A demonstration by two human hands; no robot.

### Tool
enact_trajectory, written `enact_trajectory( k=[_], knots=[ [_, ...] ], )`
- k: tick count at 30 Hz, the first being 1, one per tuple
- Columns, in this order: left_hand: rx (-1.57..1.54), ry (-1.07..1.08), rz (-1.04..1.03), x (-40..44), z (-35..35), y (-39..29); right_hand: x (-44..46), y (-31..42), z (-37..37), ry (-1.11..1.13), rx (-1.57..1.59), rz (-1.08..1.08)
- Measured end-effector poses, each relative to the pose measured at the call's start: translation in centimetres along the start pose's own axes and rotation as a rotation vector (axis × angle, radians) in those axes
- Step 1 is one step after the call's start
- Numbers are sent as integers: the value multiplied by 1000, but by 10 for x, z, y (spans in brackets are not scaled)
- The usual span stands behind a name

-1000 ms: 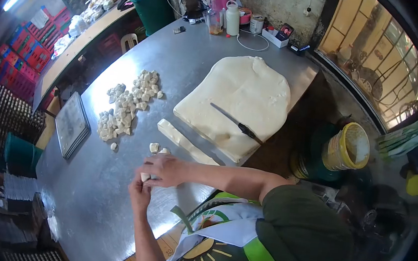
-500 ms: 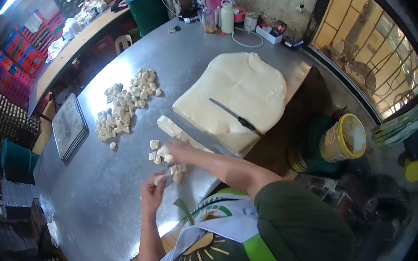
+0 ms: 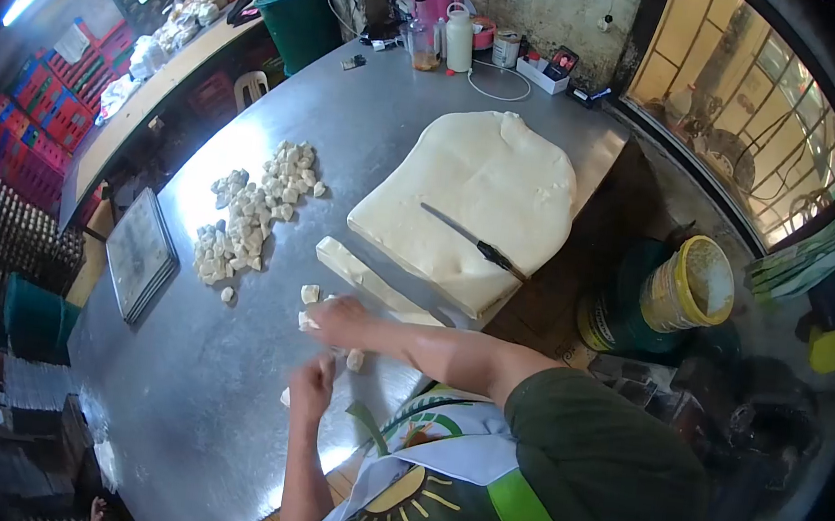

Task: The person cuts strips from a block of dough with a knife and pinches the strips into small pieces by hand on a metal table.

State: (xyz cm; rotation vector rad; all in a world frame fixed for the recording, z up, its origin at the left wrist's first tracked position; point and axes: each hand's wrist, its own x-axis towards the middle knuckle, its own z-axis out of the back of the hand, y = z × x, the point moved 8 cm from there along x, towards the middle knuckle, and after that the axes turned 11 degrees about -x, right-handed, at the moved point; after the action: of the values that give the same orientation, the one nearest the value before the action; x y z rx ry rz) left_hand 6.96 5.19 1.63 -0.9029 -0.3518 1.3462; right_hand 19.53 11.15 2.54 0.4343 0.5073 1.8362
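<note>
My right hand (image 3: 339,321) reaches across the steel table, its fingers closed at a small piece of dough (image 3: 306,322). Just below it is my left hand (image 3: 310,385), curled and slightly blurred, with a pale piece of dough (image 3: 285,397) showing at its outer edge. Another cut piece of dough (image 3: 354,361) lies between my hands and my body. Beyond my right hand runs a long strip of dough (image 3: 366,278). Behind the strip spreads a big slab of dough (image 3: 485,182), with a dark-handled knife (image 3: 461,230) lying on top.
A heap of dough pieces (image 3: 252,206) sits on the left of the steel table (image 3: 194,390), near stacked metal trays (image 3: 142,254). Bottles (image 3: 457,38) and a white box (image 3: 542,74) line the back edge. A yellow bucket (image 3: 688,287) stands off the right side.
My right hand has shifted slightly left over the cut pieces. My left hand has dropped a little lower, and the dough piece at its fingertips no longer shows there. The view has shifted slightly.
</note>
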Motion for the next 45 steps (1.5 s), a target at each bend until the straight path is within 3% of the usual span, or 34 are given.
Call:
enact_trajectory(
  k=[3,4,7,8,11,12,15,16,18,19,20,21,22,23,24,25,26,27,29,30,31,33,34,37,40,42,43,44,45],
  knots=[
    [-434,-14,-250,-19,7,-6,3,-45,-8,-56,-85,35],
    [-437,-28,-254,-14,6,-7,5,-43,-9,-56,-91,48],
    [-165,-501,-544,-19,34,-27,-17,18,7,-170,53,302],
    [-164,-500,-558,-7,38,-33,-11,24,20,-182,47,301],
    [0,-621,-750,-22,47,-49,-24,63,7,116,292,470],
    [2,-624,-750,-21,45,-40,-26,68,11,116,291,474],
    [-492,-265,-293,14,14,28,-30,58,41,-169,356,304],
    [-490,-262,-291,12,12,33,-26,54,35,-170,359,300],
    [-39,-168,-294,-1,-10,24,-9,16,3,-17,59,3],
    [190,-117,-306,0,-16,19,-2,1,5,-26,57,0],
    [190,-112,-319,1,-10,9,1,-23,8,49,76,-76],
    [-91,-104,-277,-7,-1,10,-5,-35,-1,141,106,-154],
    [-374,-106,-225,-15,9,9,-9,-32,-11,151,109,-154],
    [-663,-118,-188,-10,15,7,-4,-22,2,-27,79,4],
    [-667,-121,-189,-8,15,6,-8,-8,10,-201,60,156],
    [-485,-262,-331,-14,24,-5,-21,8,19,-374,44,302],
    [-298,-400,-483,-16,33,-20,-19,13,19,-381,37,301],
    [-106,-536,-637,-19,40,-36,-12,29,16,-237,78,356],
    [-295,-409,-568,8,31,9,-20,58,-7,87,186,451],
    [-474,-295,-493,21,26,37,-25,63,-12,98,195,450],
    [-651,-183,-429,34,18,59,-22,61,-4,13,257,423],
    [-523,-178,-404,32,14,54,-20,55,15,-169,379,359],
    [-396,-173,-372,31,8,52,-20,54,18,-174,378,359],
    [-127,-137,-378,4,5,22,-20,22,17,-13,-14,-58],
    [161,-48,-485,-11,2,-17,-10,-12,22,-47,-26,-44],
    [-255,-138,-365,-11,23,-11,-10,-13,23,-57,-26,-30],
    [-468,-187,-302,-11,29,-6,-12,2,26,-130,-40,103],
    [-469,-191,-293,-16,26,-7,-20,19,24,-197,-47,233],
    [-369,-325,-403,-22,34,-27,-25,35,28,-269,-58,367]
  ],
)
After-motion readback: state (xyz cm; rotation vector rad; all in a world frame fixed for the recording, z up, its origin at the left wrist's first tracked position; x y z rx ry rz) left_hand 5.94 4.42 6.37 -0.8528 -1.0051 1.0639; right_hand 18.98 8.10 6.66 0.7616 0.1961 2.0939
